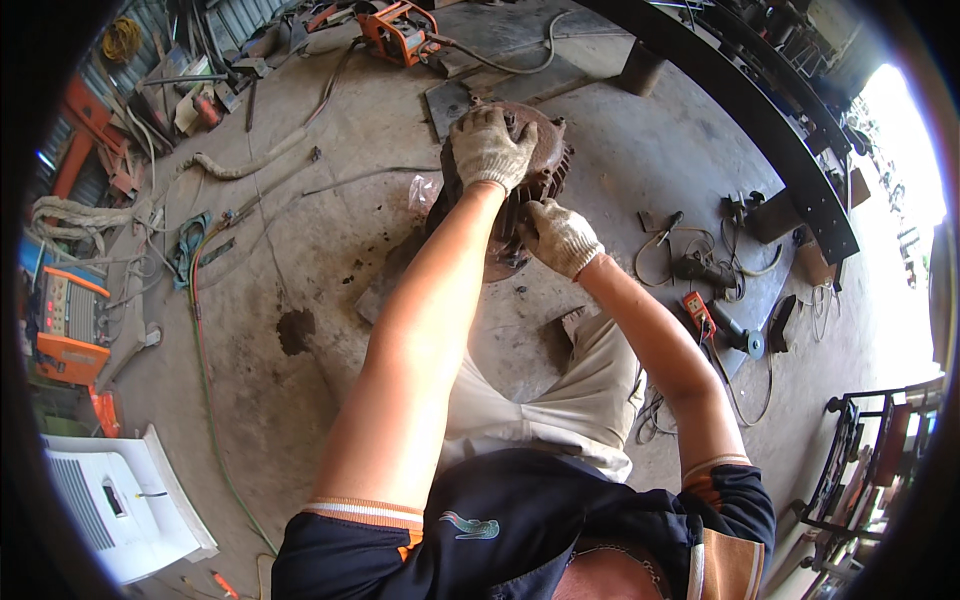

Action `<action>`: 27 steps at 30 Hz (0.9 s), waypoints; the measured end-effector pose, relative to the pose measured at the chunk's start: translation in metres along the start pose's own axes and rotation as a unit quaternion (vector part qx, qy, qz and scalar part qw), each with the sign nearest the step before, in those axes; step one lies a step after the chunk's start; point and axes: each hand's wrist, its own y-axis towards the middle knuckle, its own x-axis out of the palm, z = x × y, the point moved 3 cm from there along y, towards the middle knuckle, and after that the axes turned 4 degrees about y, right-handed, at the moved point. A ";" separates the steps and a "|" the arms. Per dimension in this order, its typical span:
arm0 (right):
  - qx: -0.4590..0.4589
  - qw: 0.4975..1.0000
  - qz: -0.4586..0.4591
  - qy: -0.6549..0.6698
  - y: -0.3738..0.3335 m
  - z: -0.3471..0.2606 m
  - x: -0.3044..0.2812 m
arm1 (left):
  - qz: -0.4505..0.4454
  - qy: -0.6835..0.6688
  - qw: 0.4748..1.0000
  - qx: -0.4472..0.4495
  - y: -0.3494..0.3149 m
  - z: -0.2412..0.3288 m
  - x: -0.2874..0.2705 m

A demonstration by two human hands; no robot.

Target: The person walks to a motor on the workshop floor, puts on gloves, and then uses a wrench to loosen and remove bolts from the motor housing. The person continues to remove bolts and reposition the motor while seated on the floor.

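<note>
A rusty brown, ribbed electric motor stands on the floor in front of me, with cooling fins along its side. My gloved left hand is closed over its far upper part, fingers curled on the end cover. Lower down, at the motor's near right side, my gloved right hand has its fingers curled in against the fins. Whatever those fingers may hold is hidden by the glove. Both gloves are pale knit and dirty.
An orange-framed machine stands beyond the motor. A long dark curved steel beam arches across the far right. Near it lie an angle grinder and cables. On the left are hoses, an orange welding machine and a white panel.
</note>
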 end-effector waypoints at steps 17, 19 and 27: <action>0.204 0.751 0.071 0.624 -0.007 0.048 0.051 | -0.024 -0.005 1.000 -0.017 0.000 0.002 -0.006; 0.293 0.717 0.148 0.615 -0.006 0.047 0.066 | -0.025 -0.006 0.999 -0.020 0.000 0.002 -0.006; 0.257 0.914 0.064 0.307 0.003 0.021 0.021 | -0.022 -0.018 1.000 -0.013 0.001 0.000 -0.005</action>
